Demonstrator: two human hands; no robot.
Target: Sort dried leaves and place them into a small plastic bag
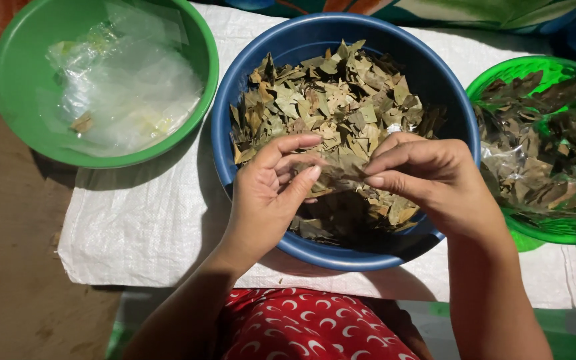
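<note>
Over the blue bowl of dried leaves, the left hand and right hand each pinch an end of one brown leaf. It looks light, dry and brittle, probably cracking if bent, so the fingertip grip at its ends suits it.

You hold one dry, brownish-green leaf pinched at both ends, lying roughly level above the near half of the round blue plastic basin. It is crinkled and dull, darker than the heap of dried olive and tan leaves that fills the basin beneath it, piled loose and overlapping.
</note>
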